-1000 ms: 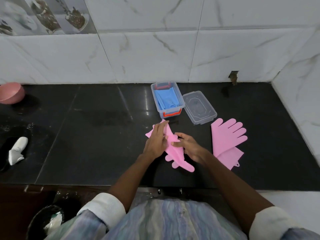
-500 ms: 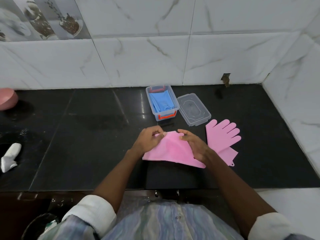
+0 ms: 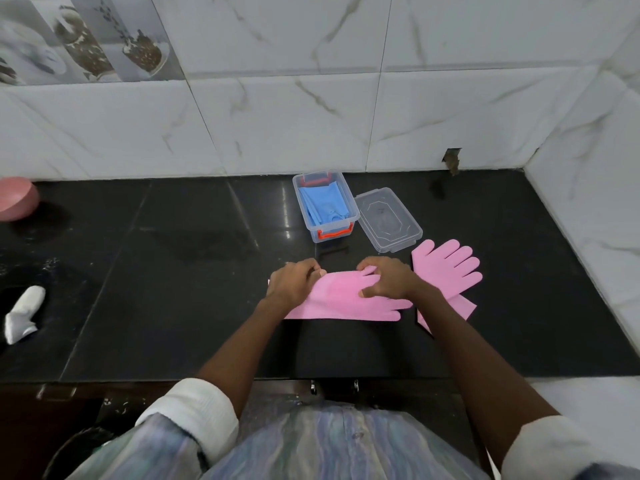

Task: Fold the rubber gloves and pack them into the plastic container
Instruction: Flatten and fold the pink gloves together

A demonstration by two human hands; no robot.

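Nearest the camera, two bare forearms reach out from rolled white cuffs over a black stone counter [image 3: 145,306]. Between the hands a pink rubber glove [image 3: 341,299] lies flat on the counter, its cuff end toward 9 o'clock and its finger end toward 3 o'clock. The left hand [image 3: 292,280] sits on the cuff end with its fingers curled over the far edge of the glove, gripping it; most of the cuff is hidden under the hand. The right hand [image 3: 389,278] sits on the finger end, its fingers bent and pinching the glove's far fingers, while the glove's lower fingers stick out from beneath the hand toward 3 o'clock. Just beside the right hand, at 3 o'clock, a second pink glove [image 3: 450,268] lies spread flat, fingers pointing toward 1 o'clock, apart from both hands. Farther out, at 12 o'clock from the hands, stands a clear plastic container [image 3: 349,199] with orange latches, holding folded blue gloves [image 3: 322,204]. Its clear lid [image 3: 388,220] lies on the counter just beside it at 3 o'clock. Far off at 9 o'clock lie a white cloth [image 3: 22,313] and, beyond it, a pink bowl [image 3: 15,199] near the tiled wall [image 3: 311,116].
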